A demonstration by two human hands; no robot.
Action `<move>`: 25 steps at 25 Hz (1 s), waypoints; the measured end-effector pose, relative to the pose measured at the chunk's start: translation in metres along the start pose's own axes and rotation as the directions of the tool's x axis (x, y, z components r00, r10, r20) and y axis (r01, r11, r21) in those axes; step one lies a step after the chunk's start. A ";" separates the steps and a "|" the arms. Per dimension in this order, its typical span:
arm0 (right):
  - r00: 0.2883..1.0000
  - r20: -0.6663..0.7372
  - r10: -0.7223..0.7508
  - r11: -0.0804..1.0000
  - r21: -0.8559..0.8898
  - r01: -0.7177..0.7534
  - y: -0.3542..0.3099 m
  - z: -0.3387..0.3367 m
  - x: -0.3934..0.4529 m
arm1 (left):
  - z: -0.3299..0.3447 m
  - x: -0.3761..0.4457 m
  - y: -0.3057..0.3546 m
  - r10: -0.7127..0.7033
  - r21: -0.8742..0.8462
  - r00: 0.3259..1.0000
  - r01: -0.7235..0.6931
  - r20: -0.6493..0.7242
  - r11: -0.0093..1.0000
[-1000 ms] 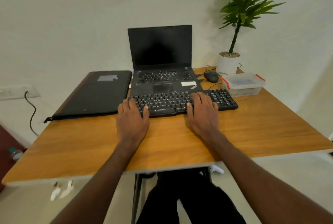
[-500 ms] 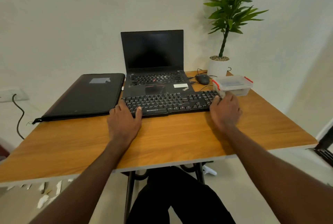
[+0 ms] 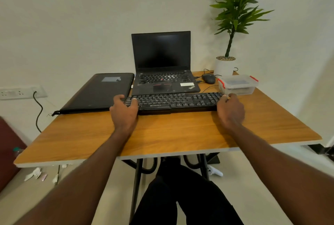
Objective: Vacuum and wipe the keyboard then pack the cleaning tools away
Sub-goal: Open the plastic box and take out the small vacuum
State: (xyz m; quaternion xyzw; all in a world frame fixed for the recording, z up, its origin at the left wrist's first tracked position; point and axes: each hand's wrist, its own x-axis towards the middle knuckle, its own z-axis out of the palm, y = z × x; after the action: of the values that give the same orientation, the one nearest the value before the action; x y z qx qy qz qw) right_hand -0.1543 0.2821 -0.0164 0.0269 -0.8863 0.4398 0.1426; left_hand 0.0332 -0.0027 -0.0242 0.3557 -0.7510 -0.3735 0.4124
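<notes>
A black external keyboard [image 3: 173,102] lies across the middle of the wooden table [image 3: 162,134], just in front of an open black laptop [image 3: 162,72]. My left hand [image 3: 123,111] grips the keyboard's left end, thumb on the keys and fingers curled over the far edge. My right hand [image 3: 229,110] grips its right end the same way. A clear plastic box with red clips [image 3: 237,85] stands right behind my right hand; its contents are blurred.
A black laptop sleeve [image 3: 97,93] lies left of the laptop. A black mouse [image 3: 208,78] with cables and a potted plant [image 3: 226,65] occupy the back right corner. A wall socket with a black cable [image 3: 37,109] is at left. Scraps litter the floor.
Both hands slid from the middle of the keyboard outward. The right reached the right end first, then the left moved to the left end, and both now grip the ends.
</notes>
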 end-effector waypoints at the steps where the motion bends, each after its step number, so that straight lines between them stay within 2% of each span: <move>1: 1.000 0.002 -0.008 1.000 -0.022 0.008 0.000 -0.005 -0.007 | -0.005 -0.003 0.001 -0.023 -0.022 0.999 0.023 -0.030 0.999; 5: 0.999 0.035 -0.007 0.999 -0.037 0.008 0.013 -0.030 -0.030 | -0.030 -0.028 -0.002 -0.081 -0.034 0.995 0.079 -0.063 0.996; 8: 0.997 0.001 -0.078 0.996 -0.042 0.078 0.022 -0.042 -0.045 | -0.050 -0.044 -0.008 -0.109 -0.007 0.987 0.109 -0.119 0.994; 11: 0.987 -0.014 -0.157 0.988 -0.005 0.157 0.028 -0.048 -0.065 | -0.068 -0.058 -0.021 -0.068 0.053 0.988 0.076 -0.137 0.996; 14: 0.967 -0.034 -0.253 0.967 -0.043 0.251 0.034 -0.048 -0.076 | -0.081 -0.072 -0.025 -0.014 0.128 0.988 0.034 -0.154 0.991; 25: 0.936 -0.030 -0.349 0.936 -0.053 0.348 0.041 -0.049 -0.080 | -0.080 -0.078 -0.021 0.028 0.274 0.983 0.023 -0.179 0.961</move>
State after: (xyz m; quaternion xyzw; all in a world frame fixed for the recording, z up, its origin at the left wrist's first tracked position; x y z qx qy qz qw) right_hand -0.0733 0.3395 -0.0416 0.1716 -0.8746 0.3873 0.2361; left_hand 0.1409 0.0319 -0.0392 0.4410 -0.7554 -0.2310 0.4260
